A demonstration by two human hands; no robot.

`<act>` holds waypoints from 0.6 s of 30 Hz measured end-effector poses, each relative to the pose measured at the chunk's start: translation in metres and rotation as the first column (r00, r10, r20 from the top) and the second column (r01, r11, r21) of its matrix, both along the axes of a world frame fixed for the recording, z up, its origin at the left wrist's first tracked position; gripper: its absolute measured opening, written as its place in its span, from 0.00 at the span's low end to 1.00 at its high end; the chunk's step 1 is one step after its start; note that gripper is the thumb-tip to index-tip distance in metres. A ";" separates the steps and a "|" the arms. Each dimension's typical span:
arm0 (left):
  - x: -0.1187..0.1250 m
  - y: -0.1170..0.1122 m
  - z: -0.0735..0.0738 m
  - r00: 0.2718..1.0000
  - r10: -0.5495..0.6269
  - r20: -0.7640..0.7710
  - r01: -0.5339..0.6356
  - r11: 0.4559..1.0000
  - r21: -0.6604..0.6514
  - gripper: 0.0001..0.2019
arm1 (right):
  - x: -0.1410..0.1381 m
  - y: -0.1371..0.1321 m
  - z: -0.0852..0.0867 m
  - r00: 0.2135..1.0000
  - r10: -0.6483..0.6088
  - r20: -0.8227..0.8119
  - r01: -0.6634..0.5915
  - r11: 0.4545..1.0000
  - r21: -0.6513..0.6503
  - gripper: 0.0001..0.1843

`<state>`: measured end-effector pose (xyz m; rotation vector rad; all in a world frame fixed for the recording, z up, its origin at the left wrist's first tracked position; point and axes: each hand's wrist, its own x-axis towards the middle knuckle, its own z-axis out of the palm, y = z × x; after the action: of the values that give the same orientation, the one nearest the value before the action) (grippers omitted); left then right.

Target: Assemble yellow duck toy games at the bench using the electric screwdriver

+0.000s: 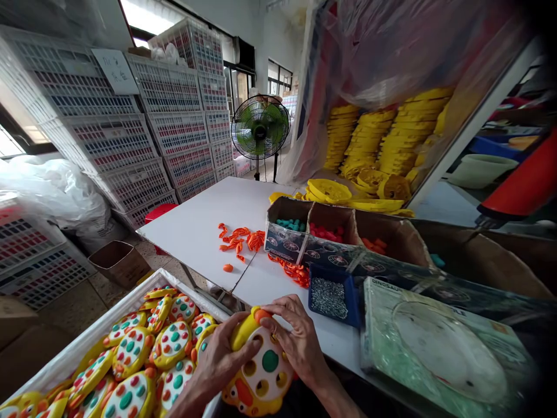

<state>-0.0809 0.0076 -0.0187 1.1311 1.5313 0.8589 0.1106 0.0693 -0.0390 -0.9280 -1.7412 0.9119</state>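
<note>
A yellow toy disc (261,371) with a white face, round holes, one green button and an orange knob on top sits at the near table edge. My left hand (217,363) grips its left side, thumb across the yellow top. My right hand (298,339) holds its upper right, fingertips on the orange knob. Loose orange parts (243,239) lie scattered further out on the white table (195,232).
A white crate (87,337) at the lower left holds several finished toys. Cardboard bins of teal (290,224), red (326,233) and orange (374,244) pieces stand behind a blue tray of screws (329,297). Stacked yellow shells (383,139), a green fan (260,128) and a boxed toy (439,342) surround the table.
</note>
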 end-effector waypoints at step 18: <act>0.000 -0.001 0.002 0.996 -0.093 -0.008 0.093 0.994 0.052 0.31 | 0.011 -0.001 0.024 0.958 0.197 -0.207 -0.280 0.796 -0.536 0.21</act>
<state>-0.0809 0.0068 -0.0165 1.2339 1.4562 0.8381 0.1212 0.0685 -0.0151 -0.9878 -1.5056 1.6830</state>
